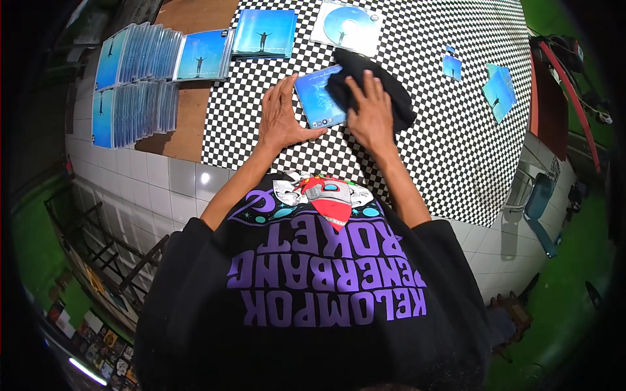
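Note:
A blue CD case [315, 98] lies flat on the checkered cloth in front of me. My left hand [280, 117] is at its left side, fingers stretched up along the edge and thumb out by the lower left corner. Over the right part of the case lies a bunched black cloth [385, 88], hiding that side. My right hand [373, 117] presses the cloth against the case, its fingertips on the fabric and its thumb by the case's right edge.
Two rows of CD cases [135, 85] stand at the left, with another stack [202, 55] beside them. Blue printed covers [264, 34] and an open case with a disc [347, 27] lie at the back. Blue cards [499, 91] are on the checkered cloth [450, 163] at right.

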Demonstrator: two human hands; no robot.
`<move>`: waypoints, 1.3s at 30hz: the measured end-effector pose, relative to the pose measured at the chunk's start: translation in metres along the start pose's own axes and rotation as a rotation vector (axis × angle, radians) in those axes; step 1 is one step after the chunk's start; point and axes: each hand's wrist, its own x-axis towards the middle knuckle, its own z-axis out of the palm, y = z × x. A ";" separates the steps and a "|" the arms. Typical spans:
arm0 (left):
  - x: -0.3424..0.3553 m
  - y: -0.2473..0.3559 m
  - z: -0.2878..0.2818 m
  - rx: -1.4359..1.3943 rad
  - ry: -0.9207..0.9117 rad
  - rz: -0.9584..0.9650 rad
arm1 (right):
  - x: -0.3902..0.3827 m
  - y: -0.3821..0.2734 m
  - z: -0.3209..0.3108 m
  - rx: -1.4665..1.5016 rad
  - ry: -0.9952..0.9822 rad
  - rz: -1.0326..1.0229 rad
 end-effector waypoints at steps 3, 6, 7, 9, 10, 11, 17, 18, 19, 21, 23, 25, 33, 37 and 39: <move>0.001 0.001 -0.001 0.012 -0.009 0.011 | -0.008 0.026 -0.007 -0.008 0.068 0.183; 0.003 0.000 0.000 0.005 -0.011 0.022 | -0.013 0.042 -0.005 -0.070 0.120 0.357; 0.003 -0.001 0.000 -0.011 -0.012 0.025 | -0.015 0.047 -0.007 -0.072 0.125 0.356; 0.000 -0.002 0.000 -0.020 -0.003 0.021 | -0.020 0.049 -0.019 -0.112 0.155 0.423; -0.002 -0.003 -0.001 -0.046 0.007 0.027 | -0.021 0.044 -0.027 -0.131 0.172 0.458; -0.004 -0.003 -0.001 -0.072 0.018 0.032 | -0.022 0.037 -0.035 -0.129 0.178 0.451; -0.010 -0.001 -0.019 -0.156 0.011 0.029 | -0.032 0.002 -0.043 0.074 0.139 -0.061; -0.009 -0.001 -0.024 -0.138 -0.045 0.010 | -0.031 0.002 -0.039 0.097 0.086 -0.160; -0.008 -0.002 -0.028 -0.119 -0.100 -0.009 | -0.028 0.003 -0.037 0.096 0.090 -0.169; -0.006 -0.003 -0.037 -0.096 -0.147 -0.032 | -0.016 0.007 -0.032 0.297 0.157 -0.122; -0.001 -0.004 -0.050 -0.605 -0.232 -0.321 | -0.006 0.004 -0.033 0.403 0.188 -0.108; 0.000 -0.011 -0.058 -0.856 -0.259 -0.469 | 0.005 -0.010 -0.040 0.447 0.189 -0.014; -0.010 -0.022 -0.060 -1.016 -0.150 -0.774 | 0.041 -0.020 -0.041 0.676 -0.045 0.348; -0.021 -0.016 -0.046 -0.908 -0.323 -0.699 | 0.041 -0.011 -0.019 0.741 -0.027 0.372; -0.032 -0.011 -0.040 -1.033 -0.252 -0.752 | 0.035 -0.012 -0.011 0.776 -0.010 0.356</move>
